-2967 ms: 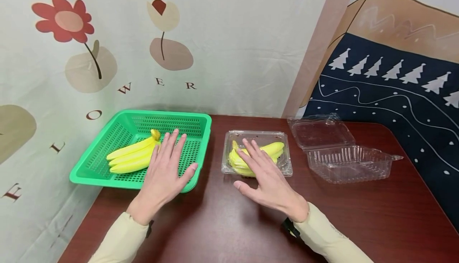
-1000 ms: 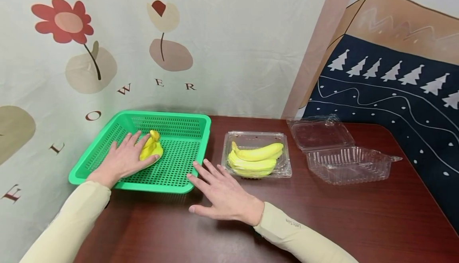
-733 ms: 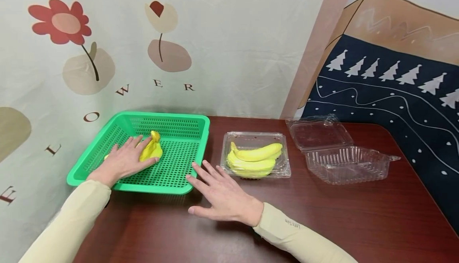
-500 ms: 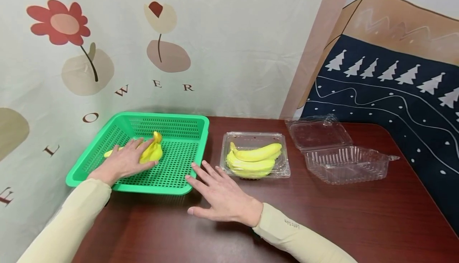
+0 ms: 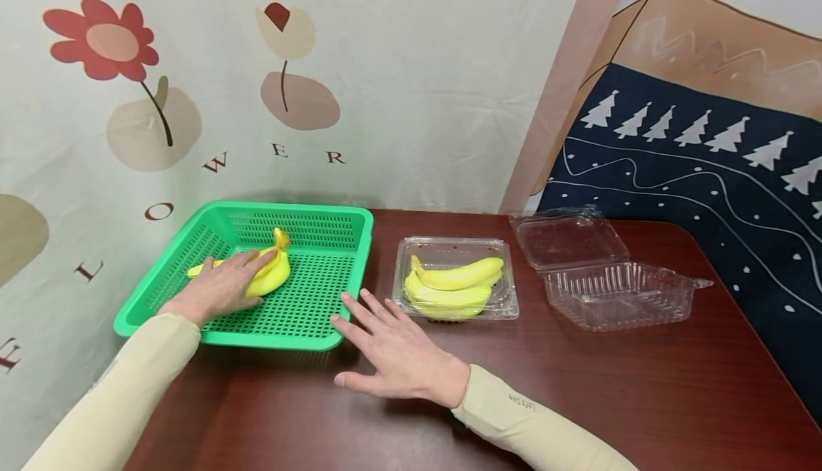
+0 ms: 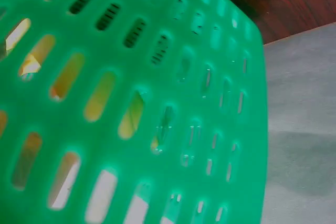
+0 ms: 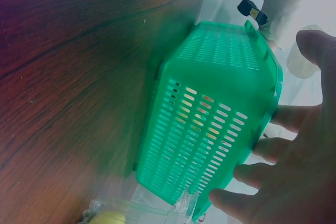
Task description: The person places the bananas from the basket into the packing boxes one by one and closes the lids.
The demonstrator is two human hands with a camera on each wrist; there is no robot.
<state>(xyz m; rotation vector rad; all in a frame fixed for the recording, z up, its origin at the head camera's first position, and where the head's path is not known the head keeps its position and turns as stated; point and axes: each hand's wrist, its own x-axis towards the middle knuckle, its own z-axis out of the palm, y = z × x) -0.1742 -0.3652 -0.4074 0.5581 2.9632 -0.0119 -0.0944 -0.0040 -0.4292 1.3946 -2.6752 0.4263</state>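
My left hand (image 5: pixel 221 289) reaches over the front rim of a green slotted basket (image 5: pixel 321 342) and grips a bunch of yellow bananas (image 5: pixel 272 275). Fingers lie across the top, the thumb is down on the near side, and the brown-yellow stem points up. In the left wrist view the basket wall (image 6: pixel 173 103) fills most of the frame, with yellow showing through its slots; the hand itself is hidden there. My right hand (image 5: pixel 404 357) is spread with straight fingers at the basket's right front corner. Its fingertips (image 7: pixel 244 174) come right at the rim in the right wrist view.
A closed clear plastic box (image 5: pixel 507 300) holding another banana bunch (image 5: pixel 452 292) stands right of the basket. Farther right, a second clear box (image 5: pixel 616 300) stands with its lid (image 5: pixel 568 235) raised. A printed cloth (image 5: pixel 411 85) hangs behind the dark red table (image 5: pixel 578 385).
Both hands have moved left, the left onto the bananas, the right from over the closed box to the basket's corner. Lately the left fingers and thumb drew in around the bananas, which shifted slightly.
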